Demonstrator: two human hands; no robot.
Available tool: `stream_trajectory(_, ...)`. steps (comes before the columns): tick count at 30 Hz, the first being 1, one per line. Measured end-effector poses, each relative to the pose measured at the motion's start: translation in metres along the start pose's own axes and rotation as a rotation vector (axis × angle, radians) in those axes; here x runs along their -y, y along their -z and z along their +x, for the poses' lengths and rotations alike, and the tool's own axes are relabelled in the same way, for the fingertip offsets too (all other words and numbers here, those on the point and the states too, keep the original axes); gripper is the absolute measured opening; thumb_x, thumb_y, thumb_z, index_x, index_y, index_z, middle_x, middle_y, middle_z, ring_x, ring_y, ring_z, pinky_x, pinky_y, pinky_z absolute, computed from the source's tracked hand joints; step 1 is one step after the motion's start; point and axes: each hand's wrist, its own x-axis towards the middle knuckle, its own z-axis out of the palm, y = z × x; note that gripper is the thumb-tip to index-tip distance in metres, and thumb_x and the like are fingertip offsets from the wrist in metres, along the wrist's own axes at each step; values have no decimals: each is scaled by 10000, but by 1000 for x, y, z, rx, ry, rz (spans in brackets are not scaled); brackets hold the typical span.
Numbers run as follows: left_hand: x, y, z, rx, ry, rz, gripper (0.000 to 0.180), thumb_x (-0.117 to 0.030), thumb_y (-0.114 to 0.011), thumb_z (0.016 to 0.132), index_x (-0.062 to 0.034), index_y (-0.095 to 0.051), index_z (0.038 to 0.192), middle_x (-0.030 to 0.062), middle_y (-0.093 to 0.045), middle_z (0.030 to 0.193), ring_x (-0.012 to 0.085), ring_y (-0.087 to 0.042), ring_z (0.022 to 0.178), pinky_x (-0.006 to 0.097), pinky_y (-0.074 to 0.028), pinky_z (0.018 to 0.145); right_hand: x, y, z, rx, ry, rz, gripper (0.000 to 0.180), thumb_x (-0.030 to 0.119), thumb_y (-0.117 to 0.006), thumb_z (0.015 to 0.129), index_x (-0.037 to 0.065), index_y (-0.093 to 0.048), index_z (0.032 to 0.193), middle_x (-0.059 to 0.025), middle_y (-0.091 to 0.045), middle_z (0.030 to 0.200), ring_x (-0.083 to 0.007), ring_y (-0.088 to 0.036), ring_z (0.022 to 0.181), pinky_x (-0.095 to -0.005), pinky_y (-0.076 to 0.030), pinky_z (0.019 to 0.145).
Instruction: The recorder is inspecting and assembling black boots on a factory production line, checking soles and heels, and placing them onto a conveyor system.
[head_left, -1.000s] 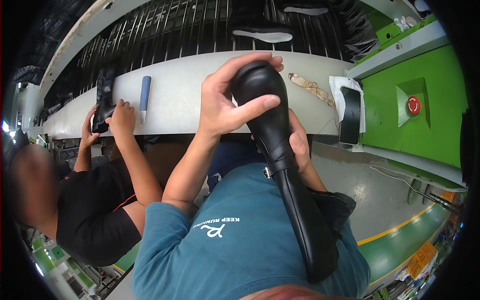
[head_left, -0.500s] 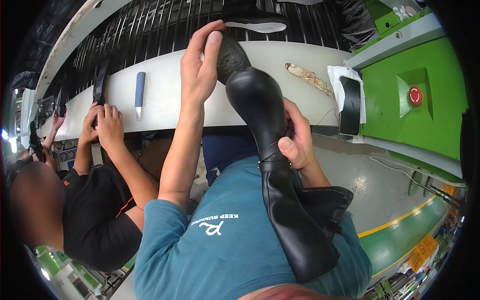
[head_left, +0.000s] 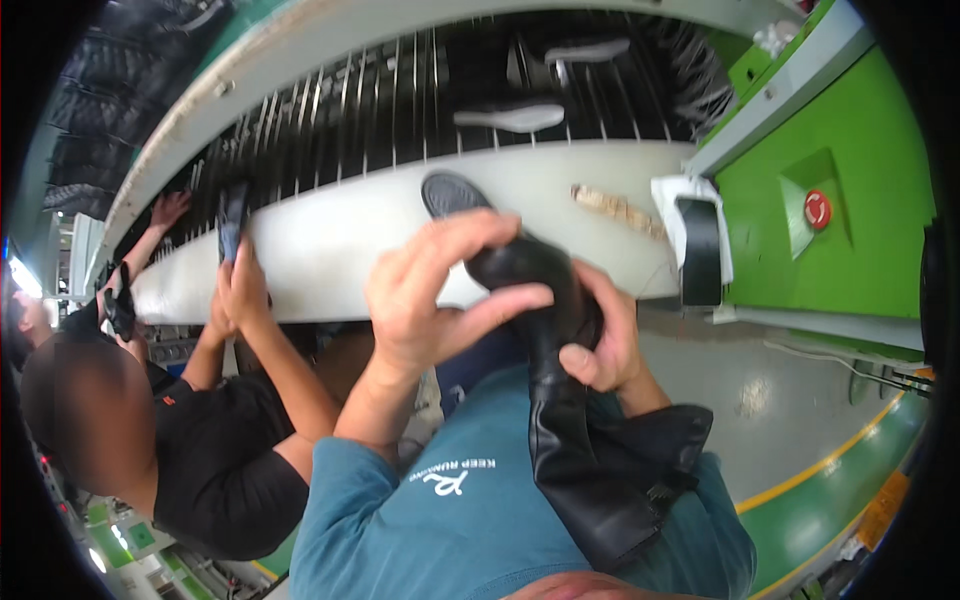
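Observation:
A black leather boot (head_left: 570, 430) lies along my front, its toe toward the table and its shaft hanging open near my chest. My right hand (head_left: 608, 335) is closed round the boot at the ankle from the right, thumb on top. My left hand (head_left: 435, 290) curves over the foot part from the left, fingers on the far side and thumb on the near side. Just beyond my left fingers a black ridged sole (head_left: 452, 194) shows over the table; whether it is joined to the boot is hidden.
On the white table (head_left: 330, 235) lies a cord-wrapped pale stick (head_left: 615, 208), near a black phone-like slab (head_left: 700, 250) on white cloth. Behind runs a roller conveyor (head_left: 380, 95) with pale-soled shoes. A green machine with a red button (head_left: 817, 209) stands right. A co-worker (head_left: 230, 450) is at left.
My left hand has moved nearer, from the sole onto the boot's foot part. The boot's toe is nearer and lower in view. The co-worker now holds the blue-handled tool from the table.

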Motion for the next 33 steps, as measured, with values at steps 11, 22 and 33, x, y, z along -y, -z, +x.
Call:
stream_trajectory(11,-3,-36,1,0,238,-563,478,16,-923,865,75,-697,1282,245,-815,1195,313,-807,1131,401,-652,983,1,3,-2,11,-146,305,868,487,-742,935,-101,-514,1531,-228,-735,1276,-272,-719,1155,-396,-550,1030)
stream_trajectory(22,-23,-52,13,-7,253,-783,261,-71,-737,1035,43,-662,1257,259,-803,1202,341,-815,1099,431,-656,975,14,7,-8,64,-182,448,886,515,-707,962,-97,-489,1565,-190,-705,1325,-227,-671,1201,-377,-509,1071)
stream_trajectory(33,-34,-33,35,39,154,-633,197,-72,-712,1027,44,-692,1184,211,-836,1038,295,-840,978,403,-678,887,-4,7,-9,122,-187,548,1033,749,-643,978,-96,-482,1552,-179,-692,1322,-208,-672,1197,-358,-519,1055)
